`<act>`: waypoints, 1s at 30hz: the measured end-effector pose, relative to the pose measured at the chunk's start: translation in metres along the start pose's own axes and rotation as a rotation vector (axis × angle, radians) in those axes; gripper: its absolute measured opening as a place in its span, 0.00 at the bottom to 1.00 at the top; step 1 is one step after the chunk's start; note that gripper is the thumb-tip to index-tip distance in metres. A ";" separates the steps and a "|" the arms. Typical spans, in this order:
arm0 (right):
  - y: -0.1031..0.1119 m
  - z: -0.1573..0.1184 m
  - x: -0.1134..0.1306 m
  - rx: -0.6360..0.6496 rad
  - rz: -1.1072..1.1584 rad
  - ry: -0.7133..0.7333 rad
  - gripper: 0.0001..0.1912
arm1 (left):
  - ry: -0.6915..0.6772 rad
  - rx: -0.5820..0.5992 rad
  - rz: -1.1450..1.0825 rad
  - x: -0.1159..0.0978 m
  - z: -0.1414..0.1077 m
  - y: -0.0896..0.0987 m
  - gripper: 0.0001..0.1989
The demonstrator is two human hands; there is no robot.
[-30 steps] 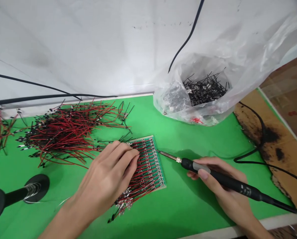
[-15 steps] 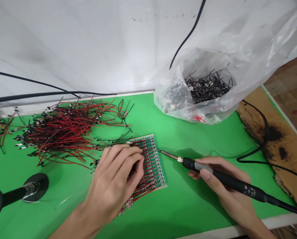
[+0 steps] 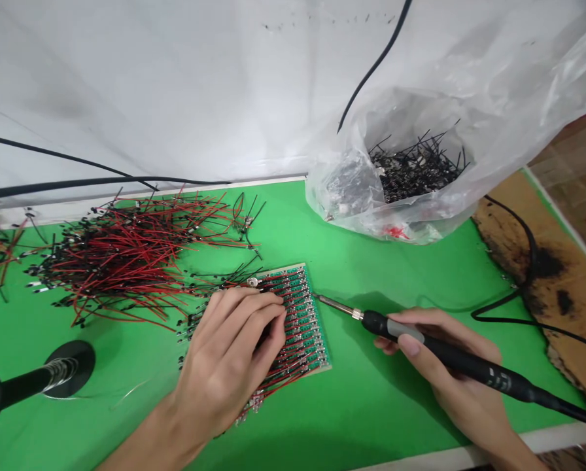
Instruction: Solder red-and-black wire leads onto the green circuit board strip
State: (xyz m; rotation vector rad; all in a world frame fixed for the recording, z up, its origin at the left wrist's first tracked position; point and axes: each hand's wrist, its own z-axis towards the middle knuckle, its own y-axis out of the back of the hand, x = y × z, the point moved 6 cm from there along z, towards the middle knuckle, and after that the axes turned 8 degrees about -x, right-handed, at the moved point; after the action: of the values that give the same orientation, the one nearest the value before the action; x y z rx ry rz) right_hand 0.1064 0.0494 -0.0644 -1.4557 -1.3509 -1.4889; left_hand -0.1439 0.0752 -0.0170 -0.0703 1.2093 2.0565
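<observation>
— Where do we have the circuit board?
— It lies on the green surface, with red wires in rows across it.
— And our left hand?
— Over the board's left part, fingers curled close together; the fingertips are partly hidden, so we can't tell whether they pinch anything.
— Our right hand?
— Right of the board, wrapped round a soldering iron like a pen. The tip points at the board's right edge; we can't tell whether it touches.
— What do we see farther out?
— Left of the board and beyond it, a pile of red and black wires; left and nearer us, a black spool with thin silvery wire. Beyond the board to the right, a clear plastic bag holds dark pieces. Well right of the board, we have a scorched brown panel.
</observation>
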 end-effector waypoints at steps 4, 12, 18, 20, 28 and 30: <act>0.001 0.000 -0.001 -0.006 -0.006 -0.012 0.07 | -0.006 -0.009 -0.004 -0.001 0.000 0.000 0.13; 0.001 0.000 -0.002 -0.005 -0.009 -0.016 0.08 | -0.014 0.003 0.001 -0.002 -0.001 -0.001 0.13; 0.001 -0.001 0.000 -0.010 -0.012 0.002 0.07 | -0.043 -0.013 0.012 -0.003 0.001 -0.001 0.11; 0.000 -0.001 0.001 -0.006 -0.004 0.006 0.07 | -0.047 -0.020 0.010 -0.003 0.001 -0.001 0.11; 0.003 0.001 0.000 0.039 -0.043 0.109 0.06 | -0.038 -0.003 0.019 -0.002 -0.001 -0.002 0.11; 0.003 0.001 0.001 0.083 -0.093 0.220 0.08 | -0.036 -0.002 0.019 -0.002 -0.001 -0.002 0.11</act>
State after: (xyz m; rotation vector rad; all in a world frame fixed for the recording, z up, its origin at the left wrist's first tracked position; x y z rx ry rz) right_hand 0.1096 0.0494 -0.0628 -1.1545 -1.3434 -1.5812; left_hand -0.1420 0.0739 -0.0185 -0.0224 1.1896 2.0669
